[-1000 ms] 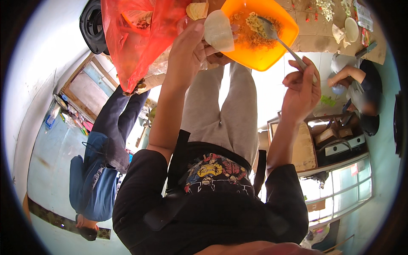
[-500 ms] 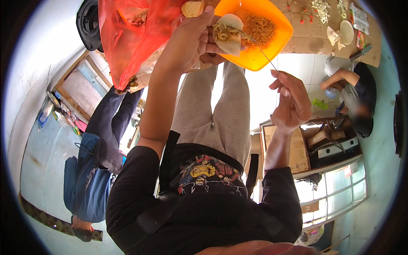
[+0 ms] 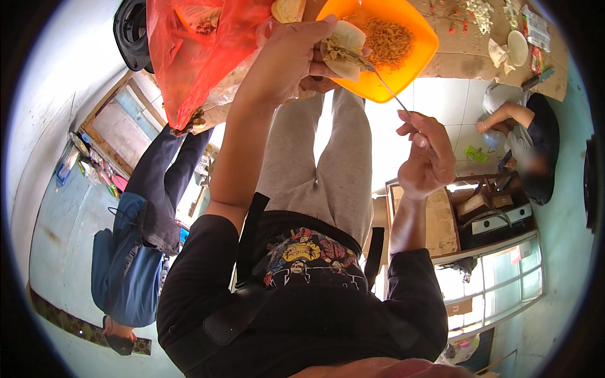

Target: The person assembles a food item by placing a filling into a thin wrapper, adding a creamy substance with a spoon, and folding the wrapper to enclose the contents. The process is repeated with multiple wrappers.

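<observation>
My left hand (image 3: 293,57) is closed on a round pale dough wrapper (image 3: 350,33), fingers beneath it and thumb at its upper edge. A lump of yellowish shredded filling (image 3: 335,50) lies on the wrapper. The thin handle of a metal spoon (image 3: 389,90) is pinched in my right hand (image 3: 430,154). Its head reaches the filling at the wrapper's right side and is partly covered with it. Just behind and to the right is an orange bowl (image 3: 427,53) with brownish shredded filling (image 3: 387,44) inside.
A red plastic bag (image 3: 189,75) and a stack of pale wrappers (image 3: 288,10) lie left on the cardboard-covered table (image 3: 463,60). Wrapper pieces (image 3: 517,48) and a knife (image 3: 537,77) lie right. One person (image 3: 129,258) is at left, another (image 3: 542,138) at far right.
My left hand and the wrapper have shifted slightly right. The spoon's head has drawn back toward the wrapper's right edge, and my right hand has moved a little left and down.
</observation>
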Motion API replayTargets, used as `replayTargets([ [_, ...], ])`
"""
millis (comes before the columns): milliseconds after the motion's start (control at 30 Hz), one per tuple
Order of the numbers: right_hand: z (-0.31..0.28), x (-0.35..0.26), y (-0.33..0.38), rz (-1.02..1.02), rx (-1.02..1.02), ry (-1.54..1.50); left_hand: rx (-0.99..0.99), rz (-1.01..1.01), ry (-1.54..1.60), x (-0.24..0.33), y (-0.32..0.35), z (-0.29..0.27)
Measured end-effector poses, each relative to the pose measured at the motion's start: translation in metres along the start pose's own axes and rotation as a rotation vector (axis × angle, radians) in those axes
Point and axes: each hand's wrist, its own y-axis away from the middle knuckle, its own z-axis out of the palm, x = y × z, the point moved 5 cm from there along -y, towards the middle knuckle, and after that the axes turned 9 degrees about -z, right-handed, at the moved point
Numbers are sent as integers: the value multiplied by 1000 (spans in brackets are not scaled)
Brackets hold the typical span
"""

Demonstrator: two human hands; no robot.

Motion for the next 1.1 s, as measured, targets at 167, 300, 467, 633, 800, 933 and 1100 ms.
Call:
replayTargets([
  [167,-7,-6,0,-15,48,151,107,48,34,1,-5,2],
  [300,-3,-16,2,-93,42,199,117,28,118,-3,-7,8],
  [467,6,-9,8,5,46,213,80,-18,207,-9,-10,11],
  [633,1,-15,10,55,94,283,81,44,250,-11,-14,9],
  [800,15,-8,9,38,-4,266,83,3,259,-17,-15,11],
  [933,7,-11,10,17,118,281,97,37,270,-17,-9,7],
  [1100,-4,23,-2,94,139,411,159,-19,206,-22,6,0],
])
